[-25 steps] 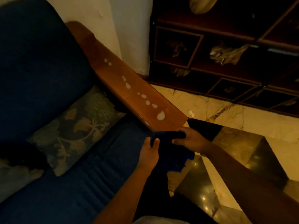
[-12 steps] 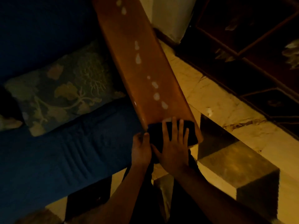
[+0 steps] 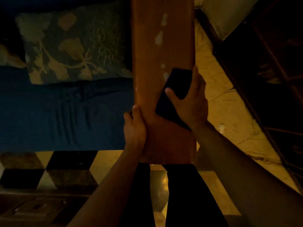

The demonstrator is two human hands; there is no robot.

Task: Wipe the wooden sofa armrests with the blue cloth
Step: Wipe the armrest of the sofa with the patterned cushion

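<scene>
The wooden sofa armrest point(image 3: 152, 51) runs straight up the middle of the view, with several pale wet spots point(image 3: 159, 38) along its right half. The dark blue cloth point(image 3: 177, 89) lies folded on the armrest's right side. My right hand point(image 3: 191, 104) presses on it, thumb on top and fingers wrapped over the armrest's outer edge. My left hand point(image 3: 134, 126) grips the armrest's left edge near its front end, thumb on the top face. The nearest part of the armrest shows no spots.
The blue sofa seat point(image 3: 65, 115) and a leaf-patterned cushion point(image 3: 72, 45) lie to the left. A dark wooden cabinet point(image 3: 270, 71) stands at the right across a strip of marble floor point(image 3: 218, 95). My dark-trousered legs point(image 3: 180, 194) stand at the armrest's front end on checkered tiles point(image 3: 72, 159).
My right hand has slid the cloth from the armrest's front end farther up its right side. My left hand let go of the cloth and took hold of the armrest's left edge. My head moved over the armrest.
</scene>
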